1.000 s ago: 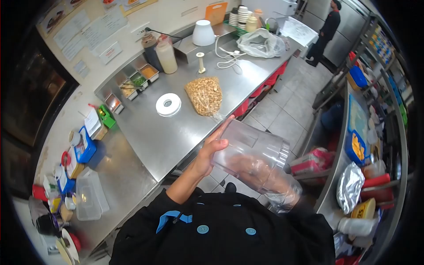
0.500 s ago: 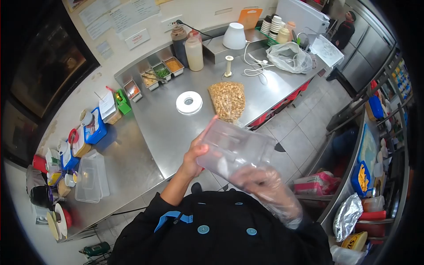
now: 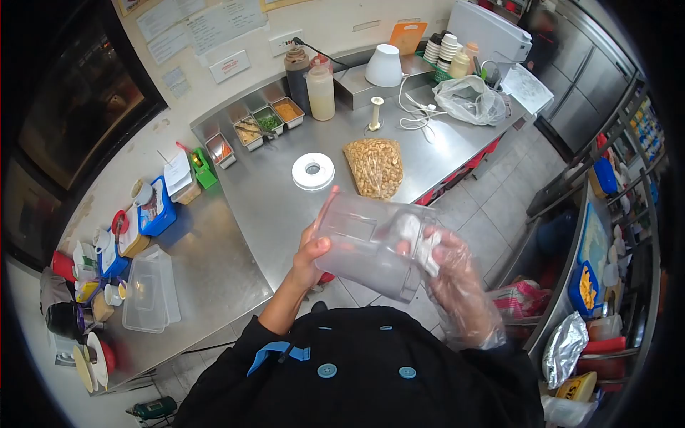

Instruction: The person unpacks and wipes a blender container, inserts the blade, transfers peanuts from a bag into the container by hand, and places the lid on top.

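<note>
My left hand (image 3: 309,258), bare, grips the closed end of a clear plastic container (image 3: 357,246) tilted on its side above the floor. At its open end is my right hand (image 3: 449,260), in a clear plastic glove, with its fingers closed on a crumpled white cloth or tissue (image 3: 426,247) at the rim. Beyond the container, on the steel counter (image 3: 264,207), lie a bag of nuts (image 3: 374,167) and a white ring-shaped lid (image 3: 312,171). A cream spindle-like part (image 3: 375,114) stands behind the bag.
A white appliance base (image 3: 384,65) with a cord, squeeze bottles (image 3: 321,93) and small metal trays (image 3: 267,120) line the back. An empty plastic tub (image 3: 151,289) sits at left. Shelving with foil (image 3: 565,349) is at right. Another person (image 3: 544,39) stands far back, blurred.
My right hand has moved from inside the container out to its open end, bringing the white cloth or tissue with it. The container has turned slightly, and the view has shifted.
</note>
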